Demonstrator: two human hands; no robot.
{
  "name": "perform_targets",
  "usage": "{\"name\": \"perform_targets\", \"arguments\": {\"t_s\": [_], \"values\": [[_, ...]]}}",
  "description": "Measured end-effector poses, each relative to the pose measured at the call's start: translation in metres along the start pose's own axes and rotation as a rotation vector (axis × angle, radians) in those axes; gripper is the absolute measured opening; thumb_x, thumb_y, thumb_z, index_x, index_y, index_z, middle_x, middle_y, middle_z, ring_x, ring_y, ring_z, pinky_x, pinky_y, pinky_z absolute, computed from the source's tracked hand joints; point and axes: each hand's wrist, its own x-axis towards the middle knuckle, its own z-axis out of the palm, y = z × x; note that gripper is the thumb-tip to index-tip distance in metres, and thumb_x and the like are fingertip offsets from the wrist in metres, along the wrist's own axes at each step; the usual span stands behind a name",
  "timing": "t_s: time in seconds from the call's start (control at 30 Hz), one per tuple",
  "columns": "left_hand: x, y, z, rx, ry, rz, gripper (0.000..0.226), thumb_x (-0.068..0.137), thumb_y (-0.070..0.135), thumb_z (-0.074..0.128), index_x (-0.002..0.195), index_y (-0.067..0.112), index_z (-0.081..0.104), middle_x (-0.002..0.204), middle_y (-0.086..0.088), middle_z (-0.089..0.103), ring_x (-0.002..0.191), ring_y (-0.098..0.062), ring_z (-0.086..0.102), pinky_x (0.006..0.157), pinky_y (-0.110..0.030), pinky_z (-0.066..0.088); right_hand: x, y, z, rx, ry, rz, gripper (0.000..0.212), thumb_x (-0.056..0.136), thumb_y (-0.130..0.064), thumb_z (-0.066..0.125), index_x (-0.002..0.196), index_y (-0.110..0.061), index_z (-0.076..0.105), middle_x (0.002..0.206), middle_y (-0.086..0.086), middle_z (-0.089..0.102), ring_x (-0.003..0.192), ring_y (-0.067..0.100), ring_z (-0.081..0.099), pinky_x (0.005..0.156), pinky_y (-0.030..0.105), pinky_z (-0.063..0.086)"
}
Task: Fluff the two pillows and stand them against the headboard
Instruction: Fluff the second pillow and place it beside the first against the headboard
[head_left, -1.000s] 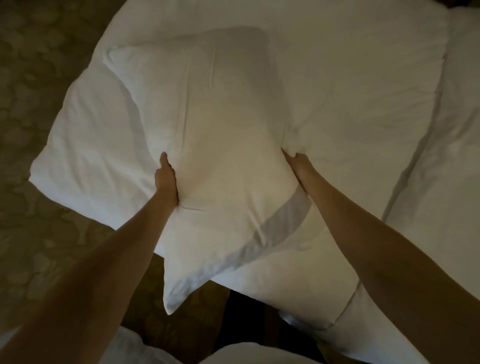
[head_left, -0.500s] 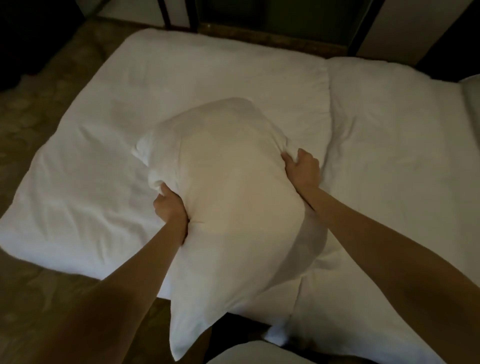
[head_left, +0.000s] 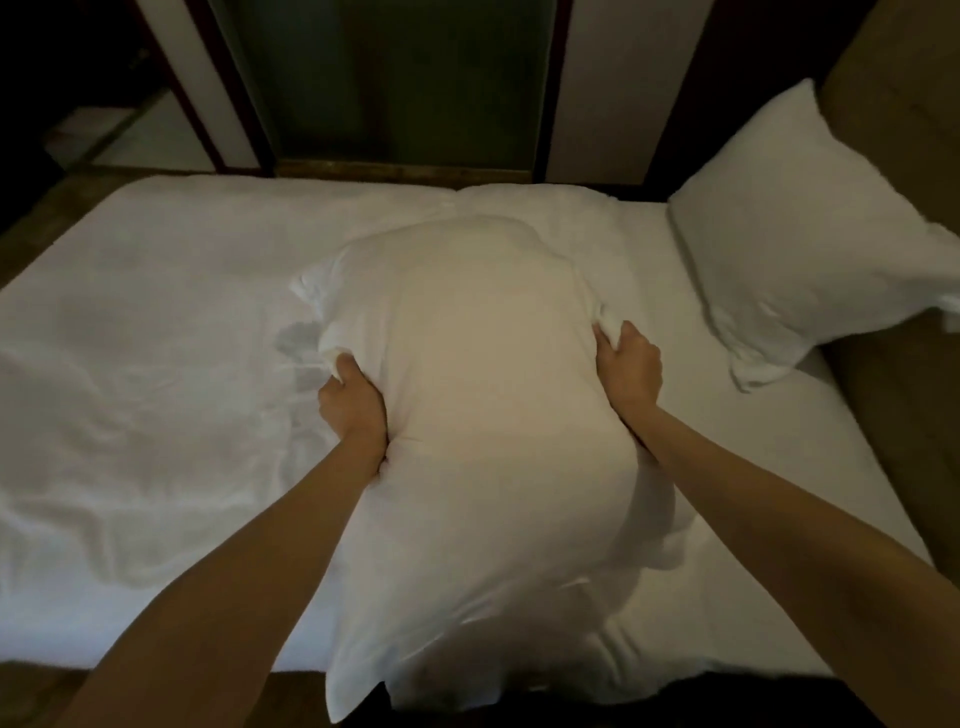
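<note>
A plump white pillow is held up over the middle of the bed, its long side running away from me. My left hand clutches its left edge and my right hand clutches its right edge, both squeezing inward so the middle bulges. The second white pillow leans at the right end of the bed against the tan padded headboard. Its lower corner rests on the sheet.
The white duvet covers the bed and is wrinkled on the left. Beyond the far side of the bed stand a dark glass panel and white wall strips. Brown floor shows at the left and near edges.
The view has lifted from the bed's corner to its far side, and the second pillow and headboard have come into view. Both hands have pressed the held pillow inward, bulging it.
</note>
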Motion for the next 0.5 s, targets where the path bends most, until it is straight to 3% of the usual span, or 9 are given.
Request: {"name": "perform_targets", "arguments": {"t_s": [0.2, 0.37, 0.5], "values": [[-0.055, 0.004, 0.044, 0.01, -0.099, 0.033, 0.061, 0.093, 0.052, 0.038, 0.116, 0.001, 0.061, 0.117, -0.018, 0.064, 0.106, -0.033, 0.059, 0.094, -0.038, 0.047, 0.011, 0.058, -0.053, -0.023, 0.046, 0.081, 0.041, 0.095, -0.037, 0.048, 0.1, 0.002, 0.056, 0.095, 0.027, 0.066, 0.084, 0.041, 0.061, 0.062, 0.033, 0.036], [-0.075, 0.0, 0.068, 0.012, -0.182, 0.023, 0.049, 0.092, 0.048, 0.041, 0.097, 0.005, 0.062, 0.103, -0.013, 0.065, 0.097, -0.03, 0.06, 0.089, -0.038, 0.048, 0.006, 0.085, -0.078, 0.025, 0.118, 0.162, 0.043, 0.093, -0.041, 0.05, 0.095, 0.002, 0.058, 0.094, 0.026, 0.066, 0.085, 0.04, 0.061, 0.063, 0.033, 0.037], [-0.092, -0.009, 0.086, 0.007, -0.265, 0.003, 0.059, 0.092, 0.047, 0.04, 0.118, -0.002, 0.06, 0.117, -0.019, 0.064, 0.108, -0.034, 0.059, 0.098, -0.045, 0.047, -0.001, 0.104, -0.102, 0.052, 0.203, 0.191, 0.044, 0.091, -0.044, 0.052, 0.081, -0.001, 0.053, 0.087, 0.025, 0.065, 0.08, 0.038, 0.06, 0.062, 0.033, 0.039]]}}
